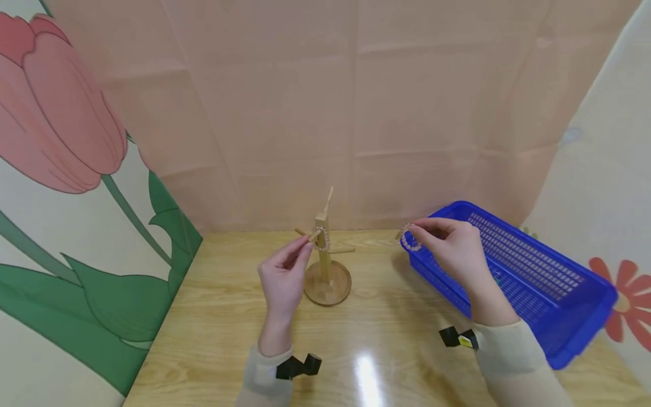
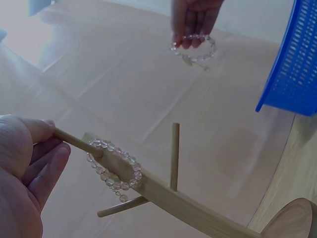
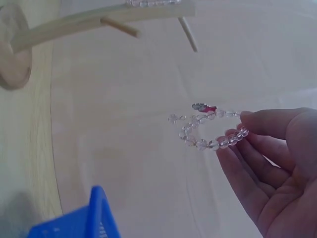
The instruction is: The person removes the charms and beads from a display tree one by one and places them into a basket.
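Note:
A wooden peg stand [image 1: 324, 265] with a round base stands upright on the table, pegs sticking out from its post. My left hand [image 1: 286, 277] pinches the end of one upper peg [image 2: 74, 140] between thumb and fingers. Around that peg, against the post, hangs a clear pinkish bead bracelet [image 2: 115, 168] with a small dangling bead. My right hand [image 1: 452, 249] pinches a second clear bead bracelet [image 3: 213, 144] by one side; it has a charm and a short bead tail. This hand is to the right of the stand, over the basket's near-left corner.
A blue plastic basket [image 1: 534, 254] with perforated walls lies at the right of the wooden table [image 1: 213, 339]. Something small and green shows inside it, too small to identify. Behind the table hangs a pinkish cloth [image 1: 356, 113].

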Demonstrator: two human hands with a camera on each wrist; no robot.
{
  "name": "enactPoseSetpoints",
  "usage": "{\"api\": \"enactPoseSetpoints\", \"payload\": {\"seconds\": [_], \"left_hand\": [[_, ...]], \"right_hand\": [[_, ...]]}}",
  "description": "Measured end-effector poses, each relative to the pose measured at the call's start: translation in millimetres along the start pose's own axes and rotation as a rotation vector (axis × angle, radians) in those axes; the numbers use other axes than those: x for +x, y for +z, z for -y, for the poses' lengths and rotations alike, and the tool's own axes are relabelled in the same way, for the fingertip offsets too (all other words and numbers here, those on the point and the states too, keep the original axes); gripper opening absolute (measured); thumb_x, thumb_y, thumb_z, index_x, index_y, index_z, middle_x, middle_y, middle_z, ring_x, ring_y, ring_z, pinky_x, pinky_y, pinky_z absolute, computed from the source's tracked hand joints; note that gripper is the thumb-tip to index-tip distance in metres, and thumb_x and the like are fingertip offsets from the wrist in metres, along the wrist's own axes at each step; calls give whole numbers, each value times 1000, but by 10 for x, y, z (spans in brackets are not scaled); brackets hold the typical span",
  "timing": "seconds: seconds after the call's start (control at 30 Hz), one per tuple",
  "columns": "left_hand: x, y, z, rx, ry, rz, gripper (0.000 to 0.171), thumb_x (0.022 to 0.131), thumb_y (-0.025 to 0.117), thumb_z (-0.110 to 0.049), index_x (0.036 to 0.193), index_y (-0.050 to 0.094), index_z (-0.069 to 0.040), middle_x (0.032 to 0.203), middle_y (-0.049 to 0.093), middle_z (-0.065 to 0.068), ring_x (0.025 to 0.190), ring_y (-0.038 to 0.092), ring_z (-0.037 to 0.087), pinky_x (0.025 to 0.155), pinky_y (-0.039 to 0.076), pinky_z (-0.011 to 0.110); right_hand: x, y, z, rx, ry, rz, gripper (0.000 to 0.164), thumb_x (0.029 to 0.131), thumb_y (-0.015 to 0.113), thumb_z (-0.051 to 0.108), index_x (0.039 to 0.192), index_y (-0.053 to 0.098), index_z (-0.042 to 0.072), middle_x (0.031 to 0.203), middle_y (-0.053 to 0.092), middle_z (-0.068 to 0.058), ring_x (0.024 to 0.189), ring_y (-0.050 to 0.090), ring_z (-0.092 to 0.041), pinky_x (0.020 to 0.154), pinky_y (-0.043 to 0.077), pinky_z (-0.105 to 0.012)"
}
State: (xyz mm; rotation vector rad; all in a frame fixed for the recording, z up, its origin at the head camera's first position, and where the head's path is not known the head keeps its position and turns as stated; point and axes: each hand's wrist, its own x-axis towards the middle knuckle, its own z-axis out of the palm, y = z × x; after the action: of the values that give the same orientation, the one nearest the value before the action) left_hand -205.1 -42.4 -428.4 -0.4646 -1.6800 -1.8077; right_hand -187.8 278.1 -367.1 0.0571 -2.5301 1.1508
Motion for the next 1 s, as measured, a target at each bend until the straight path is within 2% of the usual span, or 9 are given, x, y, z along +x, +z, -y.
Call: {"api": "enactPoseSetpoints", "payload": {"seconds": [0.3, 0.5, 0.7, 1.0], "left_hand": [[3, 25, 3, -38, 9, 1, 20, 90, 80, 12, 108, 82, 3, 105, 80, 16, 93, 78, 12, 78, 68, 27], [-4, 40, -10, -41, 20, 12, 21, 89, 80, 13, 108, 82, 4, 105, 80, 17, 90, 78, 13, 75, 67, 25], [2, 61, -6, -21, 14, 14, 18, 92, 82, 6, 109, 82, 3, 104, 81, 15, 89, 80, 25, 77, 68, 27], [13, 103, -8, -1, 31, 9, 18, 91, 82, 8, 109, 82, 3, 104, 81, 15, 90, 79, 16, 77, 68, 27]], "right_hand": [[60, -261, -26, -43, 26, 64, 36, 102, 75, 45, 118, 82, 13, 106, 80, -6, 88, 70, -5, 68, 56, -14], [86, -405, -101, -105, 47, 95, 42, 102, 72, 50, 122, 81, 13, 108, 80, -7, 89, 70, -9, 67, 57, -18], [160, -543, -281, -150, 60, 149, 45, 104, 70, 51, 125, 79, 14, 111, 80, -8, 93, 71, -13, 70, 56, -16], [246, -785, -677, -142, 69, 239, 45, 106, 68, 47, 129, 77, 9, 115, 79, -13, 92, 73, -7, 72, 59, -16]]}}
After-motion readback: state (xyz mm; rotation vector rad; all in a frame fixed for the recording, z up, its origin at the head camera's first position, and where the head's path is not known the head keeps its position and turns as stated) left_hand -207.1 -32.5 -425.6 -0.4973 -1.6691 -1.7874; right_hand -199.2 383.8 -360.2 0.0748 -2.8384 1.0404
